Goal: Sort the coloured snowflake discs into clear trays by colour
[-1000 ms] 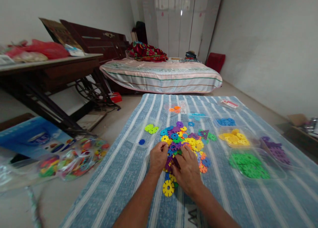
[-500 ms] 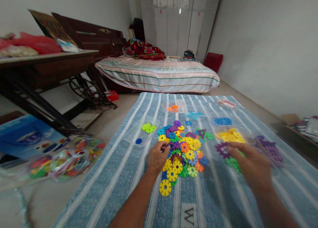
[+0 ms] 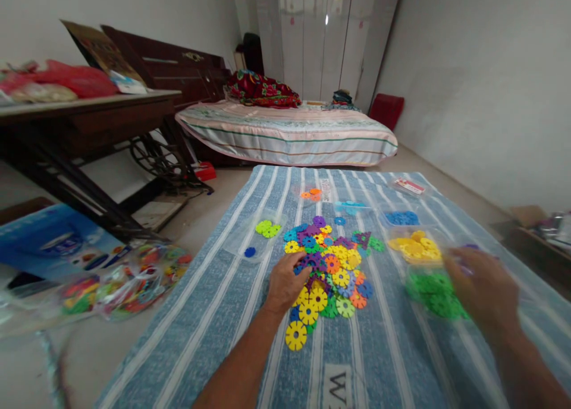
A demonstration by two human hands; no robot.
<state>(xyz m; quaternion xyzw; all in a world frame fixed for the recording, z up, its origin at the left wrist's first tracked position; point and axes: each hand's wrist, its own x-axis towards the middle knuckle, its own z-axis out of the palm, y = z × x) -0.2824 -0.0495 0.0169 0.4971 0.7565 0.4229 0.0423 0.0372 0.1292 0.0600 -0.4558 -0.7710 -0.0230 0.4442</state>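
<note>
A heap of coloured snowflake-shaped plastic discs lies in the middle of a blue striped cloth. My left hand rests at the heap's left edge, fingers curled on a purple disc. My right hand is out to the right, blurred, above the clear tray of green discs and in front of the purple-disc tray, which it mostly hides. Its fingers are smeared; a hint of purple shows at their tips. Clear trays hold yellow discs and blue discs.
A clear tray with lime and blue discs sits left of the heap. Bags of more discs and a blue box lie on the floor at left. A dark sewing-machine table and a bed stand behind.
My right hand left the heap with a purple disc and swung right, past the green tray toward the purple tray. My left hand stayed at the heap's left edge.
</note>
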